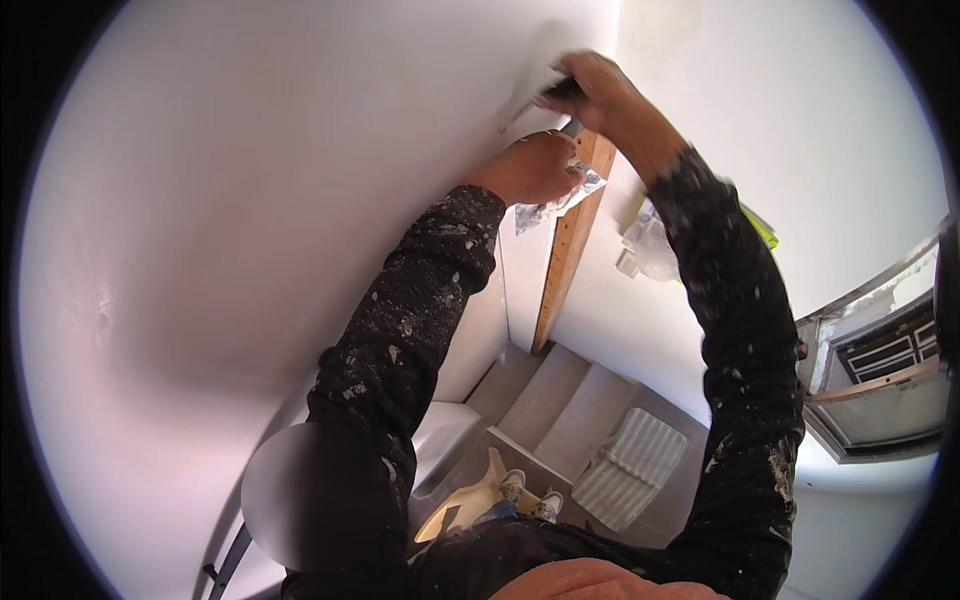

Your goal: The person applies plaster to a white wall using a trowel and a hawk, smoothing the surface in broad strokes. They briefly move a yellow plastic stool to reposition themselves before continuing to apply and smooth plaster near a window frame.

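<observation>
Raised high at the corner of the white wall (300, 200), my right hand (598, 88) is closed round a dark-handled putty knife (563, 89). Its thin blade is blurred and lies close to the wall surface. Just below, my left hand (540, 168) is closed too, gripping a shiny flat piece smeared with white (548, 213) that sticks out under the fingers. The exact kind of that piece is hard to tell. Both sleeves are black and spattered with white. A wooden post (570, 262) runs down right behind the left hand.
Far below are grey steps (545, 395) and a striped grey mat (632, 468). My shoes (512, 486) stand on or beside a pale yellow seat or platform (465, 505). A framed window (885, 375) is at right; a clear plastic bag (652, 245) sits behind my right arm.
</observation>
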### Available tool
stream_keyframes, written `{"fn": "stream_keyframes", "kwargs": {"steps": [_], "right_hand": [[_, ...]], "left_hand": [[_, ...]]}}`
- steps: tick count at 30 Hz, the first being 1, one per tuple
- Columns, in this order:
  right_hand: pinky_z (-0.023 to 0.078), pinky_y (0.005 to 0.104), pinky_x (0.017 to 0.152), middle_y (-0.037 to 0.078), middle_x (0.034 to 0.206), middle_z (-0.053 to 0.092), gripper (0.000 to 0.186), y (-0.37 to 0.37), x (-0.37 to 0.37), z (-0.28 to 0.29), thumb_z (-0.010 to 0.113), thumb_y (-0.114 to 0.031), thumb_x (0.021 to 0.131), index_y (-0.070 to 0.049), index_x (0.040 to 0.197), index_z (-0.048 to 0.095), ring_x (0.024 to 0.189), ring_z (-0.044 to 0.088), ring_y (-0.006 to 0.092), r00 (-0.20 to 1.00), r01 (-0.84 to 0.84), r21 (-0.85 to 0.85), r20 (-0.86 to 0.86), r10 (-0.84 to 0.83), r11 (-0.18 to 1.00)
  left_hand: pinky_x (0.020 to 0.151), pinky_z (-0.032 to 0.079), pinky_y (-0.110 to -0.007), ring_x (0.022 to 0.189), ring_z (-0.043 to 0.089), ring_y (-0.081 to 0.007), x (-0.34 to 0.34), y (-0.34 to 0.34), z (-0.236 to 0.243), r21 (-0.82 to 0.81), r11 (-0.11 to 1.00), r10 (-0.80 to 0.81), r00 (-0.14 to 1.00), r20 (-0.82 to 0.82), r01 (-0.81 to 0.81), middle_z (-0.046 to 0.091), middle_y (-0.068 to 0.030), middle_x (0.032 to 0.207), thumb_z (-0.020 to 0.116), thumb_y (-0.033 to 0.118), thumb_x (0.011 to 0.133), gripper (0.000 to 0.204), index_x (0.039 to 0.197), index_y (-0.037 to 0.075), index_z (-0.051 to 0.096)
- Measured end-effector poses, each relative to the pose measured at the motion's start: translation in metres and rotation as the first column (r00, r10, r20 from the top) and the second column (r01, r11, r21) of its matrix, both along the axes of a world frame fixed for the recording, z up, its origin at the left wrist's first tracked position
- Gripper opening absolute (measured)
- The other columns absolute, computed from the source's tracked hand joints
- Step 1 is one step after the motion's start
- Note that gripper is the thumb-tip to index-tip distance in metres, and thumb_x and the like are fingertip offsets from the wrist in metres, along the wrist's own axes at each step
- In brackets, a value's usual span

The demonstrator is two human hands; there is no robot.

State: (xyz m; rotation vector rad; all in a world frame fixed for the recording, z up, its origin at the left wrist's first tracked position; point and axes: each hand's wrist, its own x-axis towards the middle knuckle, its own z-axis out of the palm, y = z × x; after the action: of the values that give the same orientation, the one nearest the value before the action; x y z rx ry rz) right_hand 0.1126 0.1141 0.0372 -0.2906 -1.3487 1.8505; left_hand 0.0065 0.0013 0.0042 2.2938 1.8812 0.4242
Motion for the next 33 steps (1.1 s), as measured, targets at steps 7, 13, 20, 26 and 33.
{"fn": "stream_keyframes", "kwargs": {"steps": [7,13,20,26,33], "right_hand": [[0.063,0.0457,0.085,0.026,0.105,0.06,0.023,0.014,0.044,0.034,0.048,-0.007,0.095,0.013,0.106,0.051,0.096,0.065,0.0382,0.971,0.24,-0.003,-0.008,-0.24,0.971],[0.062,0.0513,0.084,0.03,0.115,0.057,0.033,0.001,0.018,-0.004,0.048,-0.011,0.094,0.014,0.116,0.046,0.1,0.065,0.043,0.963,0.241,-0.285,0.191,-0.191,0.928],[0.062,0.0471,0.081,0.025,0.108,0.061,0.023,0.01,0.027,0.041,0.052,-0.009,0.093,0.009,0.107,0.053,0.094,0.066,0.0395,0.973,0.225,-0.128,-0.031,-0.23,0.966],[0.063,0.0444,0.079,0.022,0.109,0.061,0.026,-0.092,0.044,0.031,0.053,-0.01,0.093,0.009,0.111,0.051,0.096,0.065,0.0351,0.963,0.269,-0.037,-0.007,-0.27,0.962],[0.065,0.0402,0.077,0.017,0.111,0.055,0.023,-0.143,-0.024,-0.015,0.06,-0.007,0.091,0.006,0.109,0.054,0.091,0.067,0.0327,0.951,0.307,0.461,-0.172,-0.256,0.833]], "left_hand": [[0.101,0.045,-0.042,0.118,0.058,-0.0366,-0.006,-0.001,-0.001,-0.059,0.997,0.059,0.998,0.018,-0.058,0.061,-0.0258,0.124,0.06,0.039,0.092,0.058,0.131,-0.004,0.055],[0.098,0.046,-0.043,0.113,0.061,-0.0361,0.001,-0.005,0.009,-0.09,0.993,0.074,0.997,-0.011,-0.074,0.064,-0.0246,0.119,0.059,0.04,0.092,0.056,0.128,-0.003,0.058],[0.098,0.046,-0.044,0.112,0.061,-0.0361,0.003,-0.002,0.007,-0.073,0.997,0.042,0.998,0.036,-0.039,0.065,-0.0232,0.118,0.059,0.037,0.091,0.051,0.125,-0.001,0.06],[0.098,0.046,-0.045,0.109,0.062,-0.0373,-0.004,0.0,-0.004,0.084,0.996,-0.026,0.995,0.096,0.018,0.065,-0.0227,0.116,0.059,0.03,0.088,0.042,0.115,-0.001,0.064],[0.096,0.048,-0.046,0.106,0.063,-0.0378,-0.019,0.013,-0.013,0.049,0.999,0.0,0.997,0.081,-0.004,0.067,-0.0215,0.115,0.059,0.029,0.087,0.041,0.115,0.001,0.066]]}}
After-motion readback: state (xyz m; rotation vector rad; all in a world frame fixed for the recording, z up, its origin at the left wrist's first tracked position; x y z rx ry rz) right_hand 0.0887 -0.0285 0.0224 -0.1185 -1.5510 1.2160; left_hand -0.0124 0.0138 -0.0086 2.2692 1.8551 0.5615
